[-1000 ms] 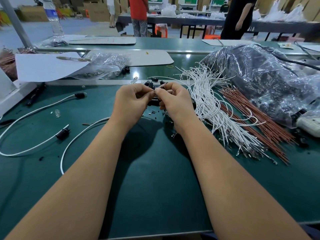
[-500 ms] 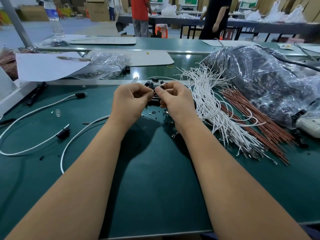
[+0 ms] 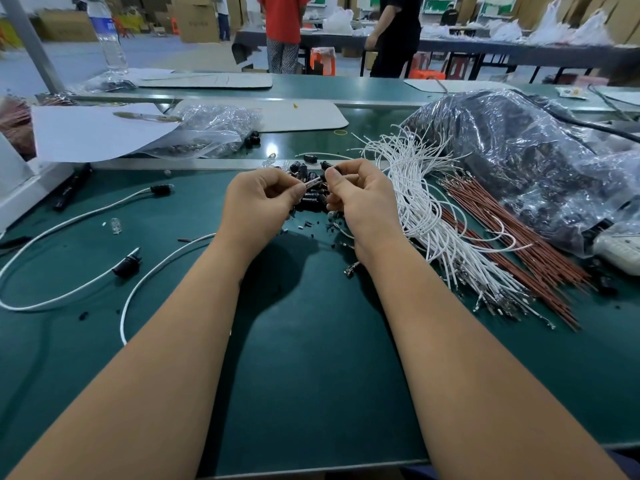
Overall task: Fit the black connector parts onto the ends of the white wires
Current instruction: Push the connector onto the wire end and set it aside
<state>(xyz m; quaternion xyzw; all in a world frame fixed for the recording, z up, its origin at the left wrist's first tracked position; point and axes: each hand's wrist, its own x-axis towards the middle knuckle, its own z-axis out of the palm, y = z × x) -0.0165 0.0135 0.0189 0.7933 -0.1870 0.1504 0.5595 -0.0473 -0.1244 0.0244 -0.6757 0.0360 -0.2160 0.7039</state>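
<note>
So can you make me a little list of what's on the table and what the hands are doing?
left hand: pinches a small clear part
right hand: fingers curled, meets the left at that part
black parts: pile behind the hands
white wires: bundle right of the hands
red wires: beside the white ones
finished wires: left, black ends on
table: green mat

Green tabletop (image 3: 311, 393). On it: pile of black connector parts (image 3: 310, 199) center-back, fanned bundle of white wires (image 3: 426, 216) to the right, red-brown wires (image 3: 519, 244) just beside those, big clear plastic bag (image 3: 540, 161) far right. Left: long white cables (image 3: 69, 223) w/ black ends, white paper sheet (image 3: 93, 133), smaller plastic bag (image 3: 211, 129).
</note>
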